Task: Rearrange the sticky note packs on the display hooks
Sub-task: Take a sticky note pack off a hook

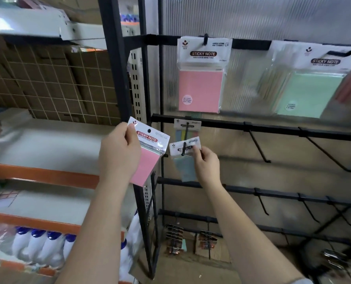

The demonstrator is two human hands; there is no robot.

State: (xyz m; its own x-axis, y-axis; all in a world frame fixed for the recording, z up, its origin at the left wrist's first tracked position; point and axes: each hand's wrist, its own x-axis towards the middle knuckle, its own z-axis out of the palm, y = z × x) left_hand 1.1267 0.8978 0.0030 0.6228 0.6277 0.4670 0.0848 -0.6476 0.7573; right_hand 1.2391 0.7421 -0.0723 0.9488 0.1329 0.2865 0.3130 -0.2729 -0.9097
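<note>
Head view only. Left hand grips a pink sticky note pack by its white header card, thumb on the front near the top left corner, fingers curled behind; pack is tilted, held off the rack in front of the black upright post. Right hand pinches the white header of a small grey-blue pack, fingertips on the card's right edge; a black hook passes through this card, so we read the pack as on the hook near its tip. Just behind it on the same hook hangs another small pack with pastel strips, up against the second rail.

On the top rail hang a large pink pack, left, and a large mint-green pack, right, blurred, more packs behind it. Bare hooks stick out from the second and third rails at right. Lowest rail carries small dark carded items, too blurred to name.

Left of the rack: orange-edged shelves, white bottles with blue caps on the lower one, wire grid over cardboard boxes far back.
</note>
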